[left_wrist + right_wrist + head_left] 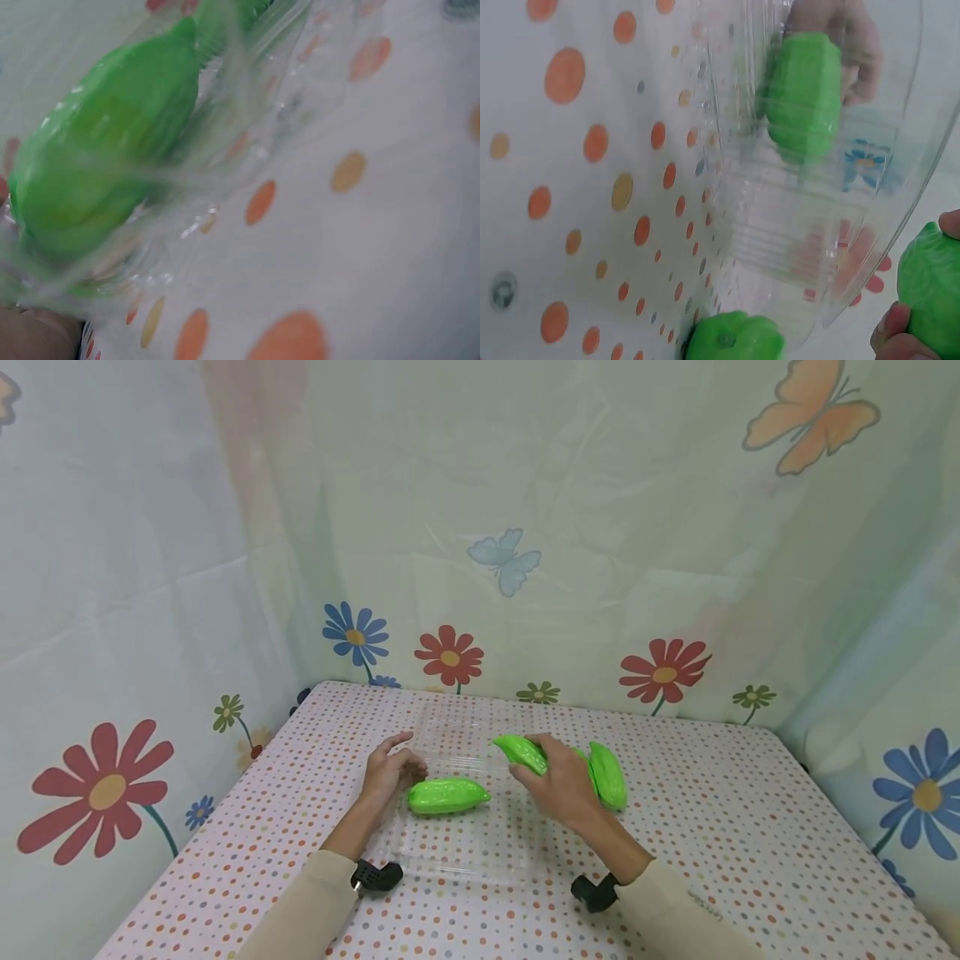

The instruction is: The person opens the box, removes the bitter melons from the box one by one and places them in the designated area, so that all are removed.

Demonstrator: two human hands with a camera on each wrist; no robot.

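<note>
My right hand pinches a glossy green, ridged, tapered fruit; beside my left hand, whose grip I cannot tell, another green fruit lies in a clear plastic box.

Wide room spans the right of the dotted table, past a loose fruit. Between the left hand and the right hand with its held fruit, a near-side gap opens above the clear plastic box, a green fruit blocking its left.
</note>
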